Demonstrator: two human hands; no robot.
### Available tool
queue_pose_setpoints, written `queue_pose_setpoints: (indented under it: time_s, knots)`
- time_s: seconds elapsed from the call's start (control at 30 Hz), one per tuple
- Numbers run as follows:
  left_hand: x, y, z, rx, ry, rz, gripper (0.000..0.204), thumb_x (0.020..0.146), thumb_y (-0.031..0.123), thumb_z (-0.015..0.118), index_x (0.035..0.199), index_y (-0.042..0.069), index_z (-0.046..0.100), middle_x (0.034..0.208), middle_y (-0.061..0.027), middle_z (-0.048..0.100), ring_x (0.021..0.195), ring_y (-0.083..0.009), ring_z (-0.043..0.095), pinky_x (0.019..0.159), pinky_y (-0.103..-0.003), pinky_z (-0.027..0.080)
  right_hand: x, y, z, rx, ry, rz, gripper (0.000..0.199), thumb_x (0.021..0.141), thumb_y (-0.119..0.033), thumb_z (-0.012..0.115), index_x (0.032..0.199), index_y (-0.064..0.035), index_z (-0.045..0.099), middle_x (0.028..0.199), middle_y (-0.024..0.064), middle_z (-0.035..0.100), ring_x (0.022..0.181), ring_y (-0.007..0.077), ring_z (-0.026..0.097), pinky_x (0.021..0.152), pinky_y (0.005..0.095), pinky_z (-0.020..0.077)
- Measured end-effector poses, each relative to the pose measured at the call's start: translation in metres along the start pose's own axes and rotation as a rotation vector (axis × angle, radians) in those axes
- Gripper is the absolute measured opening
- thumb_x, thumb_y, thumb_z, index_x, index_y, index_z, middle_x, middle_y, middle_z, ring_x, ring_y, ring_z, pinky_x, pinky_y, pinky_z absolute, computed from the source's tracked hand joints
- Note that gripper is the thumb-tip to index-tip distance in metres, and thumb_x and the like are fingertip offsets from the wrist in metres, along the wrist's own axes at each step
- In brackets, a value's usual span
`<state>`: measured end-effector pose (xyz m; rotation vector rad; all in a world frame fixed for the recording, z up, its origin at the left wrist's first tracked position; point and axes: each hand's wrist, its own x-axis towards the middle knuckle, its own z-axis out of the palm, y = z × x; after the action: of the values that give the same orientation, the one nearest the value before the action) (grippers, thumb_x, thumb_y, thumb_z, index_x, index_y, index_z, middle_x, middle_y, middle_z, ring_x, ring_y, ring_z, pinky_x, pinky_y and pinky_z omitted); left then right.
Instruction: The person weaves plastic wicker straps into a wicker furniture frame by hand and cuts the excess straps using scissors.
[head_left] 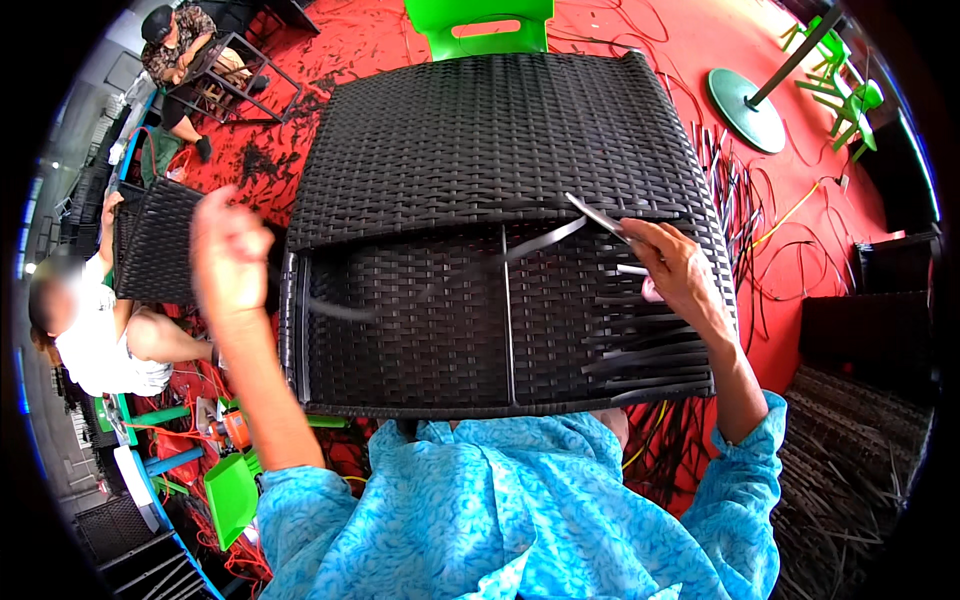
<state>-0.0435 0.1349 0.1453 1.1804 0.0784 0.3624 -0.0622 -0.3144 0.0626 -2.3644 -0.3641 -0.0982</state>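
Observation:
A large black woven rattan piece (480,140) lies before me, its front section sunken and crossed by a thin metal bar (507,320). In my right hand (680,272) is a pointed metal tool, apparently scissors (592,212), with a pink part under the fingers. From near its blade a loose dark plastic strip (545,240), blurred by motion, runs left across the recess. My left hand (232,250) is raised beyond the left edge of the weave, its fingers smeared by motion. Several loose strip ends (650,350) stick out at the right side of the recess.
A green chair (480,28) stands behind the weave. At left, one person (105,330) sits by another woven piece (158,245); another person (190,60) sits farther back by a frame. Loose strips (730,185) and cables lie on the red floor. A round pole base (735,115) stands back right.

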Motion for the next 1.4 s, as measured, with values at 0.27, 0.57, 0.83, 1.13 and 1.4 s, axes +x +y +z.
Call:
queue_pose_setpoints:
  time_s: [0.27, 0.57, 0.83, 1.13, 1.4]
  knots:
    - [-0.008, 0.121, -0.242, 0.001, 0.672, 0.366, 0.024, 0.084, 0.019, 0.055, 0.068, 0.010, 0.041, 0.056, 0.0021, 0.033, 0.045, -0.0097, 0.028, 0.040, -0.025, 0.023, 0.038, 0.005, 0.026, -0.293, -0.087, -0.137, 0.023, 0.081, -0.019, 0.058, 0.103, -0.0155, 0.060, 0.078, 0.0096, 0.056, 0.069, 0.0289, 0.057, 0.062, 0.0380, 0.0459]
    - [-0.046, 0.127, -0.266, 0.204, 0.942, 0.522, 0.021, 0.083, 0.011, 0.052, 0.103, 0.004, 0.049, 0.065, -0.0007, 0.036, 0.050, -0.0109, 0.031, 0.043, -0.023, 0.026, 0.075, -0.008, 0.023, -0.514, -0.290, -0.306, 0.019, 0.078, -0.018, 0.057, 0.096, -0.0133, 0.064, 0.069, 0.0111, 0.055, 0.067, 0.0302, 0.056, 0.059, 0.0409, 0.0431]
    - [-0.047, 0.091, -0.222, 0.426, 0.906, 0.454, 0.019, 0.086, 0.017, 0.050, 0.099, 0.006, 0.059, 0.067, 0.0012, 0.045, 0.051, -0.0054, 0.036, 0.041, -0.017, 0.028, 0.086, 0.007, 0.031, -0.394, -0.198, -0.409, 0.018, 0.073, -0.014, 0.061, 0.091, -0.0125, 0.065, 0.072, 0.0061, 0.059, 0.071, 0.0270, 0.059, 0.060, 0.0376, 0.0444]
    - [-0.019, 0.030, -0.177, 0.701, 0.522, 0.305, 0.017, 0.087, 0.019, 0.055, 0.100, 0.009, 0.058, 0.062, 0.0049, 0.046, 0.045, 0.0000, 0.034, 0.037, -0.014, 0.024, 0.071, 0.032, 0.059, -0.099, -0.103, -0.168, 0.017, 0.077, -0.023, 0.062, 0.086, -0.0086, 0.061, 0.081, 0.0084, 0.063, 0.077, 0.0248, 0.061, 0.066, 0.0352, 0.0476]
    - [-0.005, -0.060, -0.031, 0.746, -0.039, 0.043, 0.014, 0.084, 0.015, 0.060, 0.094, 0.005, 0.057, 0.067, 0.0023, 0.051, 0.054, -0.0031, 0.043, 0.046, -0.016, 0.034, 0.080, 0.024, 0.079, -0.143, 0.019, -0.279, 0.013, 0.073, -0.021, 0.064, 0.081, -0.0117, 0.059, 0.073, 0.0042, 0.058, 0.075, 0.0229, 0.058, 0.066, 0.0349, 0.0462]
